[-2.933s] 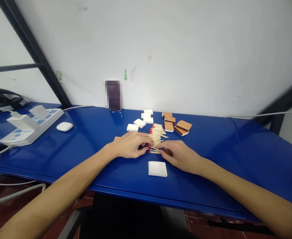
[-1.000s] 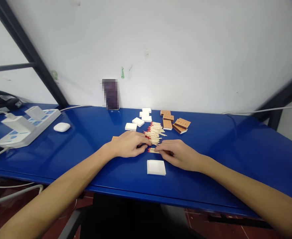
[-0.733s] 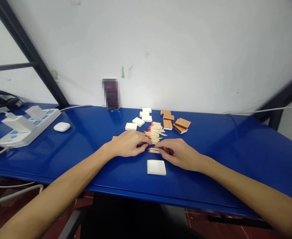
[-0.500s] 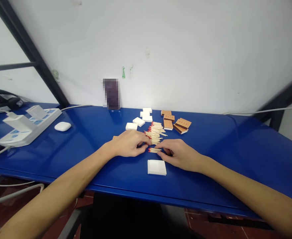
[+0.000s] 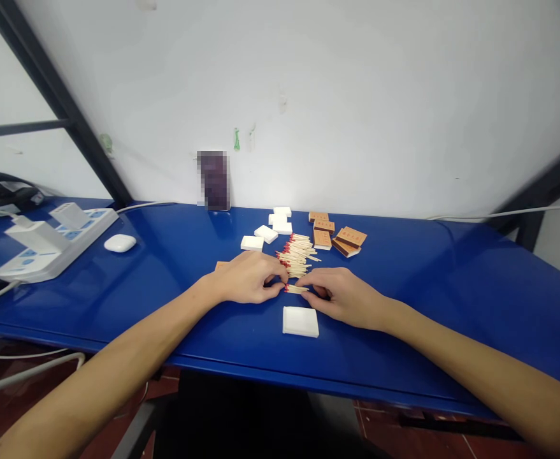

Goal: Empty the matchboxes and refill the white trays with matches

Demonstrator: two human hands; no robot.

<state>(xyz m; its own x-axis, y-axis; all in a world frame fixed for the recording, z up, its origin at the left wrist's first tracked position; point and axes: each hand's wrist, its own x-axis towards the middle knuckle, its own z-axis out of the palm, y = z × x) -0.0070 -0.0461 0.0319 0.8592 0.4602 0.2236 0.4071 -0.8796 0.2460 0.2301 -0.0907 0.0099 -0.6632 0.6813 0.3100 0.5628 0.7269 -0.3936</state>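
A small bunch of matches (image 5: 296, 289) lies crosswise on the blue table, red heads to the left. At its head end are the thumb and forefinger of my left hand (image 5: 251, 276), curled in and closed on the bunch. My right hand (image 5: 349, 294) pinches the plain ends between thumb and forefinger. Just beyond my fingertips spreads a loose pile of matches (image 5: 297, 255), most with their red heads leftward. Nearer to me than both hands lies a white matchbox tray (image 5: 301, 322), flat on the table.
Several white trays (image 5: 251, 243) lie behind my left hand. Several brown matchbox sleeves (image 5: 322, 240) lie behind the right one. A phone (image 5: 215, 182) leans on the wall. At left are a white earbud case (image 5: 120, 243) and a power strip (image 5: 45, 255) with plugged-in chargers.
My left thumb and forefinger have drawn closer together at the match heads, and the small bunch looks tighter. My right hand has hardly moved.
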